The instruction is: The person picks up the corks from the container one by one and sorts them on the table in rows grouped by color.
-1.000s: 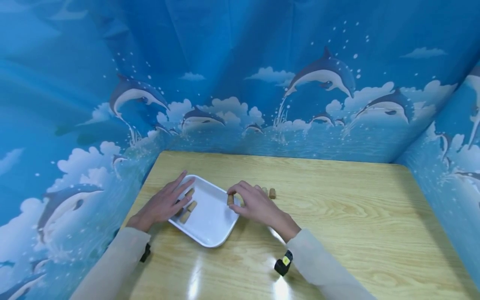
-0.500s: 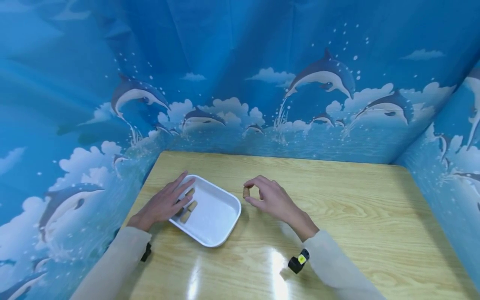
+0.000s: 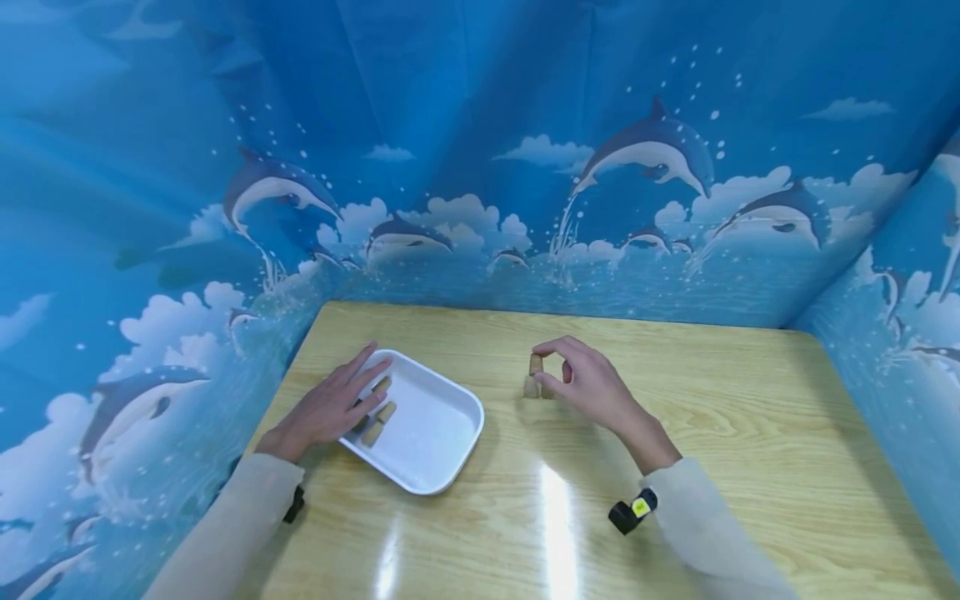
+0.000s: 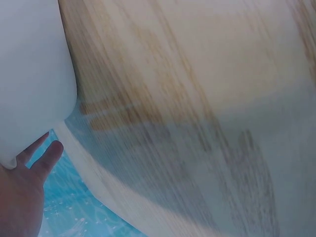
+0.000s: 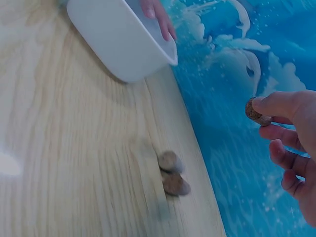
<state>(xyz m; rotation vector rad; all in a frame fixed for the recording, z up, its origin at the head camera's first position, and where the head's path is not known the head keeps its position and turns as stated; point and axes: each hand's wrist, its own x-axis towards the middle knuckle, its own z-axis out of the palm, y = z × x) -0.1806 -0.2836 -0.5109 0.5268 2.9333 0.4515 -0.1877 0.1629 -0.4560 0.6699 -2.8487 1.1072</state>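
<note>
My right hand [image 3: 592, 387] pinches a brown cork [image 3: 536, 364] between thumb and fingertips. Below it, two more corks [image 3: 531, 387] stand side by side on the table; the right wrist view shows the held cork [image 5: 256, 112] apart from this pair [image 5: 173, 173]. On the left, a white tray [image 3: 431, 433] contains several corks [image 3: 372, 433], partly hidden by my left hand [image 3: 326, 408]. That hand rests over the tray's left rim with its fingers spread and fairly straight. The left wrist view catches only part of the hand [image 4: 22, 192] beside the tray's outer wall.
A wood-grain table [image 3: 712, 433] extends far to the right of the corks. Blue dolphin-print sheeting [image 3: 465, 167] walls in its back and both sides. Each wrist wears a small black camera [image 3: 632, 511].
My right hand has carried the pinched cork from over the tray's right edge rightward to above the two standing corks. My left hand and the tray have stayed in place.
</note>
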